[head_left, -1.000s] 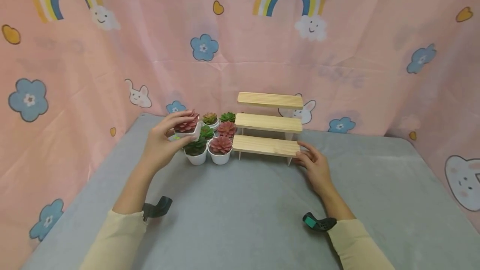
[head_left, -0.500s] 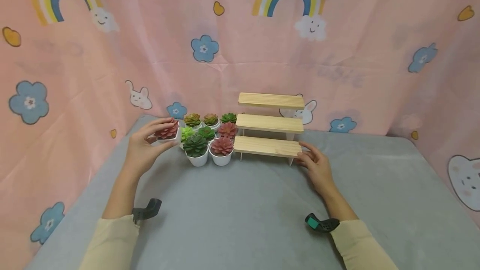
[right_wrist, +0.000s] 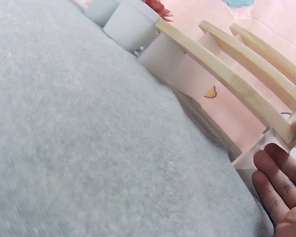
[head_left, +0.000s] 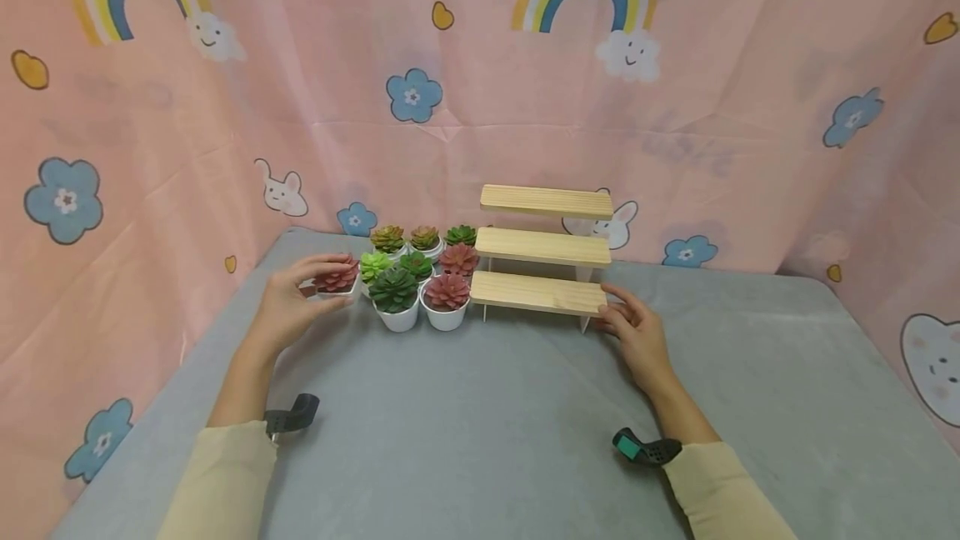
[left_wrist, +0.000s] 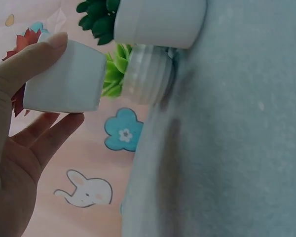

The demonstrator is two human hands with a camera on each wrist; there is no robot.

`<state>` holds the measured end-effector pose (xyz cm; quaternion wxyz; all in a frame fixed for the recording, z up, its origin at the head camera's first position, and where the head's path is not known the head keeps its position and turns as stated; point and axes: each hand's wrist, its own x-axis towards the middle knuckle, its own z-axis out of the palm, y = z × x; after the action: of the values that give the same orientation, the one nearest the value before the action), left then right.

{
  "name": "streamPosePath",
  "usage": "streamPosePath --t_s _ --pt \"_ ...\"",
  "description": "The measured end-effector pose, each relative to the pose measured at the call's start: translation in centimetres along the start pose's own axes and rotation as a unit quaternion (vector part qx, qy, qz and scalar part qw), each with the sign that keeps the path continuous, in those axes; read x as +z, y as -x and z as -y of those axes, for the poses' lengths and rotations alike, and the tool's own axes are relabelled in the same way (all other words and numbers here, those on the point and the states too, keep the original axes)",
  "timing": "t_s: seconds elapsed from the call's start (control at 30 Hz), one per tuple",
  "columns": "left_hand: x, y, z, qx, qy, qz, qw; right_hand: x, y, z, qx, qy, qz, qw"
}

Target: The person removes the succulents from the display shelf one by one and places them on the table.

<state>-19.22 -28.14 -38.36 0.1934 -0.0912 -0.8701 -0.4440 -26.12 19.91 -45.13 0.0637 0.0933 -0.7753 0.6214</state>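
My left hand (head_left: 285, 307) holds a red potted succulent (head_left: 337, 278) at the left end of a group of potted succulents. In the left wrist view, its square white pot (left_wrist: 66, 79) is pinched between thumb and fingers, apart from the cloth. Beside it are a light green succulent (head_left: 374, 266) and a dark green succulent (head_left: 393, 290) in a white pot. My right hand (head_left: 637, 338) grips the right end of the lowest board of a three-tier wooden stand (head_left: 536, 292). The right wrist view shows the thumb at the board's end and fingers (right_wrist: 276, 177) near its leg.
More succulents, among them a front red one (head_left: 447, 293) and a green one at the back (head_left: 461, 235), stand close against the stand's left side. A grey cloth (head_left: 465, 432) covers the table. Behind it hangs a pink printed curtain (head_left: 480, 90).
My left hand has carried the red succulent leftward from above the other pots, then lowered it slightly beside them. My right hand stays at the stand's end.
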Motion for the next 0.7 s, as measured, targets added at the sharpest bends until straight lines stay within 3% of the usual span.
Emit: streamPosePath --t_s 0.4,0.7 --pt "0.5 0.4 3.1 -0.048 0.042 0.016 0.9978 0.0 -0.1 -0.2 0.004 -0.006 -0.006 1.0" --pt "1.5 0.5 3.9 -0.053 0.055 0.057 0.9954 0.1 -0.1 -0.3 0.0 -0.013 -0.004 0.9999"
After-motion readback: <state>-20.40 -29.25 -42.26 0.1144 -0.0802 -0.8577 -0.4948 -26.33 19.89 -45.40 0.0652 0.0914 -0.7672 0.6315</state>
